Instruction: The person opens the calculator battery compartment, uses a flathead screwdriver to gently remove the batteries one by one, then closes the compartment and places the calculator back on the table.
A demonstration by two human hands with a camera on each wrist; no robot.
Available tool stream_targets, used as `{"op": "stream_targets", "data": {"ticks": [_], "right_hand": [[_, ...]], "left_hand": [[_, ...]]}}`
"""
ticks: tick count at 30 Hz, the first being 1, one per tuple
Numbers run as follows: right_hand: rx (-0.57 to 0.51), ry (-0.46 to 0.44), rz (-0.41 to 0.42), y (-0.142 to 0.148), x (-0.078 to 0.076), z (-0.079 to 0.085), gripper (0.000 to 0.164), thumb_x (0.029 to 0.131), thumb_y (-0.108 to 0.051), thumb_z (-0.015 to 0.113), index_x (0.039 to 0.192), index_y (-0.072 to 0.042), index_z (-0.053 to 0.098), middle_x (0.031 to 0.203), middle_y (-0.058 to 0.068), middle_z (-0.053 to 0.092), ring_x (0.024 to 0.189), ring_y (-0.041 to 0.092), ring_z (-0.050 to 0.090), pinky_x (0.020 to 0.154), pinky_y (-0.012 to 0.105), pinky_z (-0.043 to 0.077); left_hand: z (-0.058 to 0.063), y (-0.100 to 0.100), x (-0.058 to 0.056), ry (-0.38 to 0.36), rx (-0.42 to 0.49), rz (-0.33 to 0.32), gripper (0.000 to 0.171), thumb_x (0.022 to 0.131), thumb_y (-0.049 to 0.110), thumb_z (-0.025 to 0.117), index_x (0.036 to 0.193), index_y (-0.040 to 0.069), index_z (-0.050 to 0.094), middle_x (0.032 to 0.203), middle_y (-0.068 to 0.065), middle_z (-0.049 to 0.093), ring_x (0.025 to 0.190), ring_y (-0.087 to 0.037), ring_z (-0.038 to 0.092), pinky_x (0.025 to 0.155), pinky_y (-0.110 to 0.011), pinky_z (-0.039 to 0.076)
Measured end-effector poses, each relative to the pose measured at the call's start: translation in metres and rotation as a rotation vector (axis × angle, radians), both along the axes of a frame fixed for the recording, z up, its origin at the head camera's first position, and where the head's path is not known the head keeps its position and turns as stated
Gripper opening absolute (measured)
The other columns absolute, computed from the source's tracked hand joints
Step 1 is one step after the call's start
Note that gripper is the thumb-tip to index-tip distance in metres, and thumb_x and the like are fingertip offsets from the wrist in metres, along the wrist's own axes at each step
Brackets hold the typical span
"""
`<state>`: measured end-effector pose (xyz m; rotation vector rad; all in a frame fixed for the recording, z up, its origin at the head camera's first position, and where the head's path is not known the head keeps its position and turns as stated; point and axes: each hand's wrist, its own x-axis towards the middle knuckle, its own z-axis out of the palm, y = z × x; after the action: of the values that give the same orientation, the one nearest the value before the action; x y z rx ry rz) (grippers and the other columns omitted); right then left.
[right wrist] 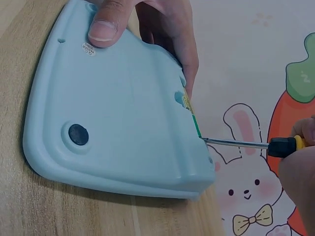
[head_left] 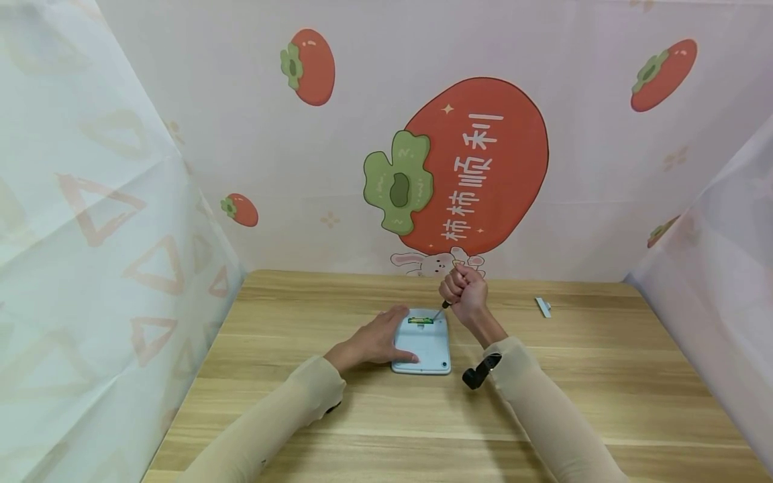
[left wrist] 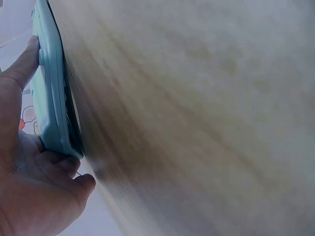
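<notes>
A light-blue device that looks like a calculator (head_left: 425, 349) lies back side up on the table. In its uncovered compartment at the far end sits a green battery (head_left: 420, 320). My left hand (head_left: 377, 337) grips the device's left side, thumb on the back and fingers around the far edge. My right hand (head_left: 468, 293) is wrapped around a screwdriver (right wrist: 238, 143) with a black and yellow handle. In the right wrist view its metal tip reaches the compartment at one end of the battery. The left wrist view shows the device's side edge; its front face is mostly hidden.
A small light-blue cover piece (head_left: 543, 307) lies on the wooden table (head_left: 604, 376) to the right of my right hand. Behind the table stands a printed backdrop (head_left: 290, 154) with persimmons and a rabbit, and cloth walls flank both sides.
</notes>
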<state>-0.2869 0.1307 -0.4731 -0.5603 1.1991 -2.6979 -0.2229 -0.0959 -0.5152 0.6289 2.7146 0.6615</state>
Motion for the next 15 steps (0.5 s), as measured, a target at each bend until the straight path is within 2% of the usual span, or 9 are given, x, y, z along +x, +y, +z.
{"op": "stream_targets", "data": {"ticks": [4,9,15], "right_hand": [[0.058,0.031,0.012,0.0012,0.0009,0.0017,0.054,0.112,-0.01,0.02,0.058,-0.013,0.023,0.052,-0.001,0.016,0.041,0.015,0.014,0.045,0.032,0.007],[0.178,0.064,-0.009,0.0015,0.0032,0.0034,0.056,0.115,-0.017,0.029,0.06,-0.012,0.026,0.051,-0.004,0.024,0.041,0.012,0.024,0.045,0.032,0.013],[0.206,0.075,-0.031,-0.005,0.0064,0.0051,0.056,0.116,-0.02,0.034,0.062,-0.011,0.025,0.053,-0.004,0.021,0.042,0.012,0.02,0.046,0.033,0.009]], "left_hand": [[-0.0001,0.0002,-0.0001,0.0,0.009,0.0,0.114,0.085,0.065,0.081,0.169,0.013,0.024,0.176,-0.009,0.022,0.159,-0.036,0.029,0.126,-0.056,0.032],[0.0003,0.0,-0.0004,-0.002,0.006,0.0,0.114,0.085,0.065,0.08,0.169,0.014,0.024,0.176,-0.009,0.022,0.159,-0.036,0.029,0.126,-0.057,0.033],[0.0002,-0.0004,0.0002,0.0,0.01,-0.006,0.113,0.085,0.064,0.081,0.169,0.011,0.025,0.176,-0.011,0.023,0.159,-0.036,0.03,0.125,-0.057,0.034]]}}
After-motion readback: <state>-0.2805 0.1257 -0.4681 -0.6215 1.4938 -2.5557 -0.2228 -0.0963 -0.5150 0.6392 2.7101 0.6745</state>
